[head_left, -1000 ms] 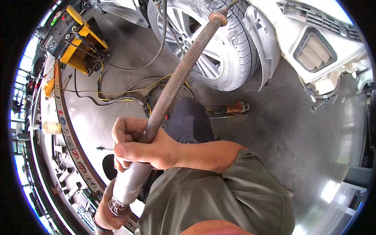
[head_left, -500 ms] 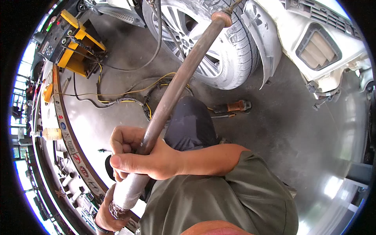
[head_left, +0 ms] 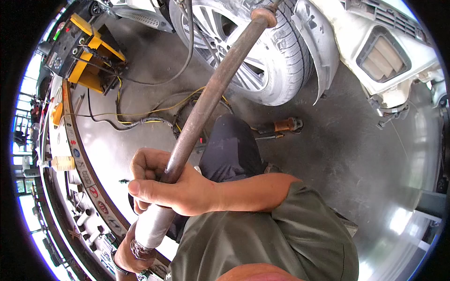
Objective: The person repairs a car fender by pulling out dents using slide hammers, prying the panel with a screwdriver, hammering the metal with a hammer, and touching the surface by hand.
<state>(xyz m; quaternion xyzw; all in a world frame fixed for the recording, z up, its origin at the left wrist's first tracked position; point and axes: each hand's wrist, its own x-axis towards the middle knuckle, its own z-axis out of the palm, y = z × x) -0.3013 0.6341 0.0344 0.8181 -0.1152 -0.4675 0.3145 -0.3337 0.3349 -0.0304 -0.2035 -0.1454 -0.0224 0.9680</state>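
Note:
A long brown metal bar with a grey-white sleeve at its near end, shaped like a slide hammer (head_left: 201, 112), runs slantwise from my body towards the wheel. At its far end is a flared rusty collar (head_left: 264, 15), with a thin piece going on past the top edge. My right hand (head_left: 173, 185) is closed around the bar where the brown part meets the sleeve (head_left: 154, 227). Lower down, my left hand (head_left: 131, 255) is closed at the sleeve's near end, among thin wire-like strands. Part of that hand is hidden behind the sleeve.
A car wheel (head_left: 234, 56) stands ahead beside a loose-edged fender (head_left: 321, 51) and white bodywork (head_left: 384, 54). An angle grinder (head_left: 283, 125) lies on the floor, cables (head_left: 145, 121) left of it. A yellow-black machine (head_left: 89, 61) and a bench (head_left: 84, 173) are on the left.
The slide hammer's far collar has shifted slightly up and left. Both hands keep their hold, with the right hand slightly farther left. A small red spot now shows beside the bar.

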